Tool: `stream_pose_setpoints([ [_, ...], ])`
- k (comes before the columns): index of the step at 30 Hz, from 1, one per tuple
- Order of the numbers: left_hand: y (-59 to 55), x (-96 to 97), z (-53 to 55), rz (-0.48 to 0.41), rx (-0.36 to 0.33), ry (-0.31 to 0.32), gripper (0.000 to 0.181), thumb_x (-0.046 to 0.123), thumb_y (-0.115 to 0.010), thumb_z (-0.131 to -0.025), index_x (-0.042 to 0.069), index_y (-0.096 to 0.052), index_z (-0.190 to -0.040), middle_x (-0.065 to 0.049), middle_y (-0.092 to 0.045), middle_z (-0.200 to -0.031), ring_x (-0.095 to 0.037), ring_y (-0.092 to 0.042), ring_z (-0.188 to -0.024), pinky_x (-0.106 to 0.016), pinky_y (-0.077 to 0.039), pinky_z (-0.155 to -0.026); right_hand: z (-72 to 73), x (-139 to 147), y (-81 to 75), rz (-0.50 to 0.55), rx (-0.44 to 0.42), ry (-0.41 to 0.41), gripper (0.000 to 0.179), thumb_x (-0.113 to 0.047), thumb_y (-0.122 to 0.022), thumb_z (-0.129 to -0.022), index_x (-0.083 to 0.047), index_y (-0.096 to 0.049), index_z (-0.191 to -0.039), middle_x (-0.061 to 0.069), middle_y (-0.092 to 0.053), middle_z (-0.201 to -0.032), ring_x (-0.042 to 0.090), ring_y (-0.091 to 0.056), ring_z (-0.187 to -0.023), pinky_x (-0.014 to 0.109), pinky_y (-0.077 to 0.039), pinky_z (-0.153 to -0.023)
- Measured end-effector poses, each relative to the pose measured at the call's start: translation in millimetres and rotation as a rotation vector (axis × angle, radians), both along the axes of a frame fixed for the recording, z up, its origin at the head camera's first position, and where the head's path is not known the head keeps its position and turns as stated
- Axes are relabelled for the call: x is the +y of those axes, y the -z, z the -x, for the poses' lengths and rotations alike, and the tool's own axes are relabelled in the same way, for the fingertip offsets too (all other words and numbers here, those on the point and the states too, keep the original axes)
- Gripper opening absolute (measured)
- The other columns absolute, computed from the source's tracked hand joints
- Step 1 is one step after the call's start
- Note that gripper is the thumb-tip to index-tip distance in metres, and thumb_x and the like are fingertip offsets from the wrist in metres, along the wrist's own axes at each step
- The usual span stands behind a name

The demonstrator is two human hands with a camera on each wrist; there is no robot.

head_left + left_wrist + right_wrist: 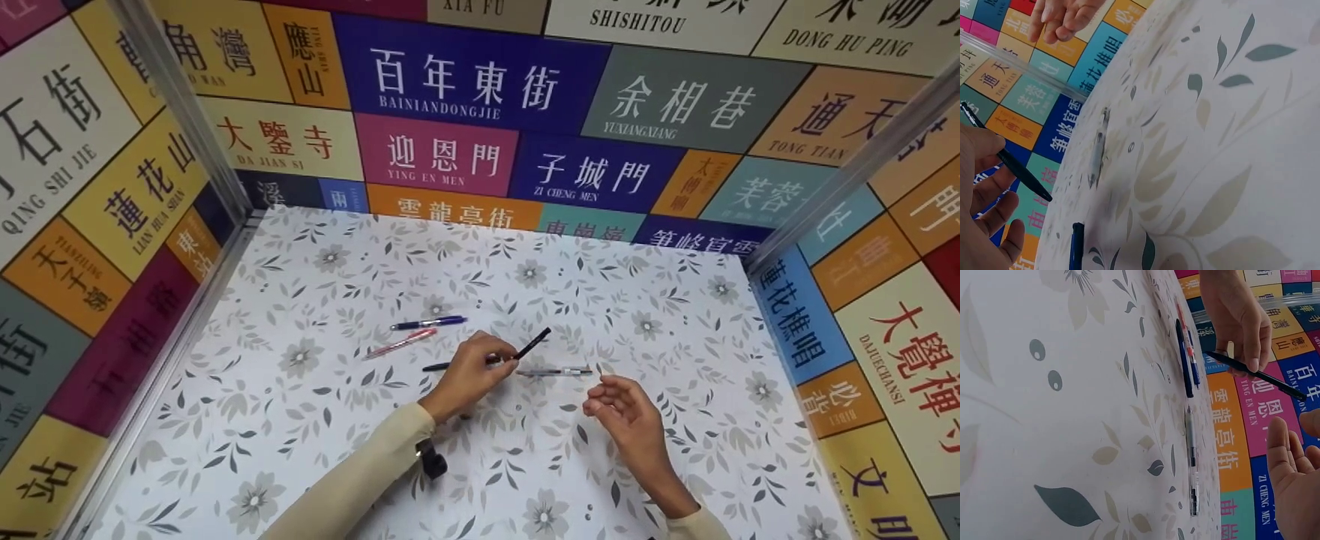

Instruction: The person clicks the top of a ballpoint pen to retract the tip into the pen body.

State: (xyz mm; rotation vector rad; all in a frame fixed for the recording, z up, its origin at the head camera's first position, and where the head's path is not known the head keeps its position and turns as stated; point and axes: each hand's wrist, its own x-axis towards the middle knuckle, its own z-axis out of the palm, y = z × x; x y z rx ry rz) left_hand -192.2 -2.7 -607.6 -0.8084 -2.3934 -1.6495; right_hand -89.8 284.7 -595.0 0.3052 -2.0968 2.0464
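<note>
My left hand (466, 375) pinches a black pen (534, 344) between thumb and fingers, above the table and tilted up toward the right. In the left wrist view the held pen slants with one end downward. To its right, my right hand (628, 421) hovers palm up, its fingers loosely bent and holding nothing. A clear pen (556, 371) lies on the table between the two hands. Another dark pen (435, 367) lies by the left hand, which partly hides it in the head view; the right wrist view shows more of this dark pen (1184, 360).
A blue pen (429, 323) and a pink-red pen (401, 343) lie left of and beyond my left hand. The table (420, 487) has a white floral cover. Panels with coloured place-name signs (472, 82) stand at the back and both sides.
</note>
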Motion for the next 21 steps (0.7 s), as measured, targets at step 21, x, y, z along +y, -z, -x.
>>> stream_pose_setpoints([
  [21, 14.4, -1.1, 32.0, 0.134, 0.006, -0.019, 0.009, 0.008, -0.081, -0.098, 0.007, -0.085, -0.106, -0.003, -0.080, -0.098, -0.026, -0.067, -0.099, -0.037, -0.053, -0.090, -3.1, 2.8, 4.6, 0.006, -0.035, -0.005, 0.046, 0.015, -0.069, -0.101, 0.014, -0.052, -0.144, 0.041, -0.061, -0.117, 0.023, -0.076, -0.099, 0.033, -0.065, -0.088],
])
